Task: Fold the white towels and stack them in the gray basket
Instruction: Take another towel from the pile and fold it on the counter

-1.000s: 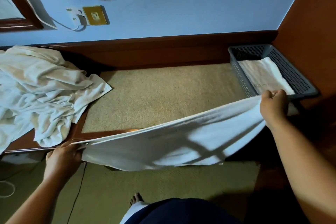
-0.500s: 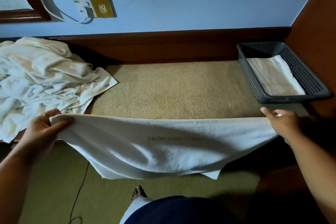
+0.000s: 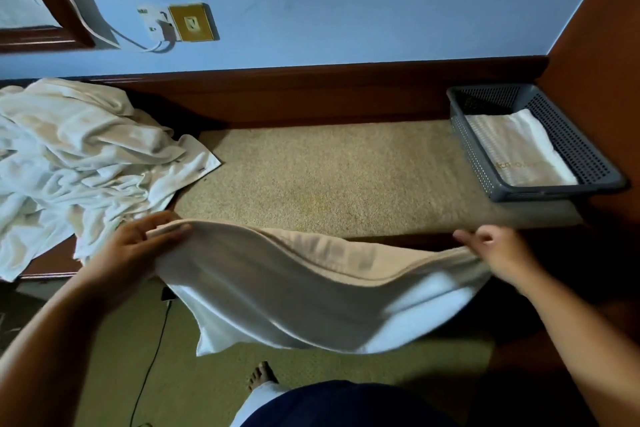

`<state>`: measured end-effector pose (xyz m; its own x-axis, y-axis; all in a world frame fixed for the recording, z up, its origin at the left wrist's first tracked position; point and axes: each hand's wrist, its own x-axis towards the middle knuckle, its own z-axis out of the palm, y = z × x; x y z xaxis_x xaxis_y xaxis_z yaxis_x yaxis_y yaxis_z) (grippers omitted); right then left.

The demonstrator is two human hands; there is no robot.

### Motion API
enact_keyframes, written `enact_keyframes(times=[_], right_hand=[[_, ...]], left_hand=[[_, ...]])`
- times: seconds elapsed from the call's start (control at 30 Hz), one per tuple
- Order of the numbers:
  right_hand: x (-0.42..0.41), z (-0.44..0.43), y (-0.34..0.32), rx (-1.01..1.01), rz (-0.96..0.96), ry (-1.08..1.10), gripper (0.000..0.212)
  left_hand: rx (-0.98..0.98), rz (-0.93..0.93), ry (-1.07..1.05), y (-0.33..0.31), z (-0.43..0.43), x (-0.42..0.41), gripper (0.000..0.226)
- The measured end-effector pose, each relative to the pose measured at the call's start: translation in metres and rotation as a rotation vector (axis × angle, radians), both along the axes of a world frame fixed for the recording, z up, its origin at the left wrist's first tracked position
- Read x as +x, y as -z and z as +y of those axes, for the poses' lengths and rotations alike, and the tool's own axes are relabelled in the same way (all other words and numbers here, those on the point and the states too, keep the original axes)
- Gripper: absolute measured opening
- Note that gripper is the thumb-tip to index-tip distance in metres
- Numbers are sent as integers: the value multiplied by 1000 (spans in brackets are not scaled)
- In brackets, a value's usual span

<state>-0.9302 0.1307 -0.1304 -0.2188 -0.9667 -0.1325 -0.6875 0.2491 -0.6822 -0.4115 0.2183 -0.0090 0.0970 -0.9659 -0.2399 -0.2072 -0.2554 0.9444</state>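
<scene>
I hold a white towel [image 3: 311, 302] stretched between both hands in front of a carpeted bench [image 3: 329, 177]. My left hand [image 3: 138, 253] grips its left end and my right hand [image 3: 491, 253] pinches its right end. The towel sags in the middle and hangs below the bench's front edge; it is motion-blurred. A gray basket [image 3: 485, 163] sits at the bench's right end with one folded white towel [image 3: 519, 152] inside. A heap of loose white towels [image 3: 76, 163] lies at the left end.
A dark wooden ledge [image 3: 311, 94] and a blue wall run behind the bench. A wood panel [image 3: 602, 45] closes the right side next to the basket. A black cable [image 3: 149, 371] trails on the floor below my left arm. My bare foot [image 3: 261, 374] stands on the floor.
My hands have come closer together and the towel now sags between them. My left hand rose from the bench's front edge to bench height; my right hand moved left, away from the basket.
</scene>
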Motion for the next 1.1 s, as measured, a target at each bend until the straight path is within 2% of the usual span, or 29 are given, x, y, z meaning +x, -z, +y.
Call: enact_keyframes(times=[0.1, 0.2, 0.27, 0.37, 0.4, 0.43, 0.5, 0.57, 0.63, 0.73, 0.8, 0.87, 0.93, 1.03, 1.1], right_hand=[[46, 23, -4, 185, 63, -303, 36], [98, 61, -21, 289, 4, -555, 27], [129, 83, -44, 230, -135, -598, 43], [166, 102, -86, 110, -316, -633, 91], [177, 108, -97, 67, -335, -603, 98], [183, 110, -102, -6, -346, -528, 93], [187, 111, -105, -207, -421, -350, 62], [182, 108, -110, -352, -479, -261, 32], [177, 104, -118, -355, -553, -242, 25], [172, 99, -130, -409, -626, -192, 23], [170, 98, -140, -476, -659, -278, 32], [165, 97, -148, -466, -715, -405, 45], [160, 94, -157, -428, -773, -461, 40], [151, 87, -164, -396, -845, -469, 41], [145, 82, -167, -424, -804, -435, 33]], left_hand=[[21, 207, 93, -2, 2, -41, 41], [23, 398, 124, -5, -2, -89, 50], [-16, 451, 113, -13, -5, -118, 44], [-80, 428, 169, -25, -11, -156, 32], [-90, 428, 193, -29, -10, -166, 33], [-85, 431, 212, -32, -10, -173, 33], [-77, 402, 255, -42, -7, -187, 26], [-136, 274, 333, -52, -7, -195, 24], [-269, 127, 374, -63, -9, -196, 29], [-461, 76, 266, -59, -23, -184, 34], [-443, 129, 328, -42, -31, -175, 32], [-315, 284, 506, -26, -30, -174, 45], [-207, 449, 599, -14, -25, -177, 50], [-122, 625, 597, -2, -23, -183, 48], [-91, 662, 499, 2, -25, -183, 59]])
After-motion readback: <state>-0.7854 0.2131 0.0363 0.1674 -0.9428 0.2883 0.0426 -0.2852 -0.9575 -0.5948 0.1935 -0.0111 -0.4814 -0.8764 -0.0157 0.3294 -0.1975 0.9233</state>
